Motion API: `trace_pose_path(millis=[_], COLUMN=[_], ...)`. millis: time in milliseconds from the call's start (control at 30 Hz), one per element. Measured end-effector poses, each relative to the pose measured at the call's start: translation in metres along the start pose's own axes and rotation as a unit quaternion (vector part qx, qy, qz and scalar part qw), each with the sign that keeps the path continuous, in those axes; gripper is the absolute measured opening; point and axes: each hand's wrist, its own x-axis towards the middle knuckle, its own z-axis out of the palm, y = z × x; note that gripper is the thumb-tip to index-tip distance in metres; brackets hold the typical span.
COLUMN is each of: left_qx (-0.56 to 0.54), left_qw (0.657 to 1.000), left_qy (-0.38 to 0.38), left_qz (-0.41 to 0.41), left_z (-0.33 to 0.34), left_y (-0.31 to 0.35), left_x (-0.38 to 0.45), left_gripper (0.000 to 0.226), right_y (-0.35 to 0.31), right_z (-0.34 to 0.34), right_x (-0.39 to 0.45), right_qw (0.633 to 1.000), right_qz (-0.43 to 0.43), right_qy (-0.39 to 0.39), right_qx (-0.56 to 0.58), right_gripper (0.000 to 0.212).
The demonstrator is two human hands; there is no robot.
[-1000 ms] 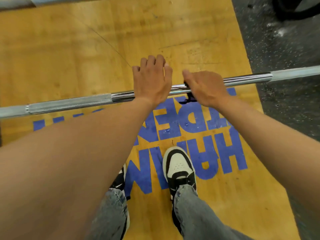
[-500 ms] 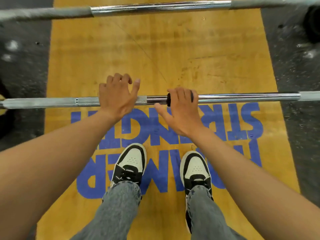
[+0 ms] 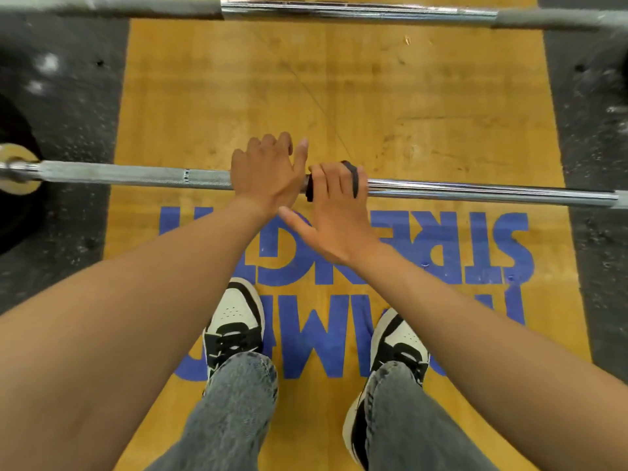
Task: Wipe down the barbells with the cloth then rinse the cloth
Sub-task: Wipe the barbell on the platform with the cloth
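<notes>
The right hand (image 3: pixel 334 212) curls its fingers over a dark cloth (image 3: pixel 351 178) wrapped on the near barbell (image 3: pixel 475 191), thumb splayed. The left hand (image 3: pixel 268 171) rests on the bar just beside it, fingers loosely bent. Bare shaft runs right; a second barbell (image 3: pixel 356 10) lies far across the wooden platform (image 3: pixel 407 96).

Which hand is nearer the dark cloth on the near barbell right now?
Right. The right hand lies over the dark cloth on the near barbell, fingers draped across it. The left hand rests on the bar just beside it, to its left.
</notes>
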Motion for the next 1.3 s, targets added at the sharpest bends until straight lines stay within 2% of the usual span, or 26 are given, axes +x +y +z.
trace_pose_path(millis=[100,167,233,333,367,467,567,633,700,800,933,1000,1067,1133,1200,1233,1300], left_qx=[-0.001,0.005,0.0,0.011,0.01,0.007,0.009,0.005,0.002,-0.003,0.002,0.002,0.001,0.003,-0.002,-0.008,-0.011], left_qw=[1.0,1.0,1.0,0.999,0.999,0.999,1.0,1.0,1.0,1.0,1.0,1.0,1.0,1.0,1.0,1.0,1.0], left_qy=[-0.005,-0.004,0.009,0.03,0.027,0.03,0.027,0.024,0.018,0.016,0.018,0.018,0.018,0.015,0.008,0.006,-0.001], left_qz=[0.001,0.003,0.011,0.012,0.015,0.015,0.01,0.009,0.007,0.01,0.01,0.012,0.011,0.007,0.005,0.009,0.021], left_z=[0.0,0.0,0.001,0.004,0.003,0.003,0.002,0.002,0.001,0.002,0.002,0.002,0.002,0.002,0.002,0.002,0.003], left_y=[-0.002,-0.003,-0.002,-0.004,-0.003,-0.001,-0.001,-0.001,-0.001,-0.003,-0.003,-0.002,-0.002,-0.003,-0.004,-0.005,-0.006], left_x=[0.005,0.004,0.004,0.003,0.003,0.002,0.003,0.003,0.003,0.002,0.003,0.002,0.002,0.003,0.006,0.007,0.006], left_gripper=[0.053,0.052,0.052,0.052,0.052,0.052,0.052,0.052,0.053,0.053,0.053,0.053,0.054,0.055,0.057,0.058,0.062], right_y=[0.04,0.102,0.153,0.156,0.14,0.071,0.01,0.006,0.029,0.076,0.078,0.052,0.023,0.008,0.018,0.032,0.078], right_z=[-0.01,-0.022,-0.038,-0.043,-0.043,-0.017,-0.002,-0.003,-0.009,-0.015,-0.014,-0.01,-0.008,-0.016,-0.032,-0.043,-0.066], right_x=[-0.007,-0.032,-0.054,-0.045,-0.04,-0.023,0.002,0.009,0.001,-0.022,-0.024,-0.015,-0.004,0.004,0.012,0.013,0.02], right_qw=[1.0,0.996,0.985,0.972,0.974,0.997,1.0,0.999,0.998,0.999,0.996,0.998,0.999,0.996,0.976,0.962,0.945], right_qz=[-0.019,0.059,0.152,0.231,0.222,0.081,-0.005,-0.032,-0.053,-0.006,0.078,0.067,0.015,0.002,0.014,0.037,0.13], right_qy=[0.014,0.061,0.067,0.04,0.032,0.001,-0.012,-0.016,-0.012,0.039,0.027,0.004,-0.034,-0.069,-0.084,-0.068,0.056], right_qx=[0.011,-0.019,-0.038,-0.018,-0.017,-0.022,-0.02,-0.013,-0.011,-0.03,-0.031,-0.019,-0.004,0.059,0.2,0.264,0.295], right_gripper=[0.07,0.066,0.073,0.076,0.078,0.087,0.092,0.089,0.08,0.07,0.079,0.082,0.087,0.089,0.079,0.071,0.061])
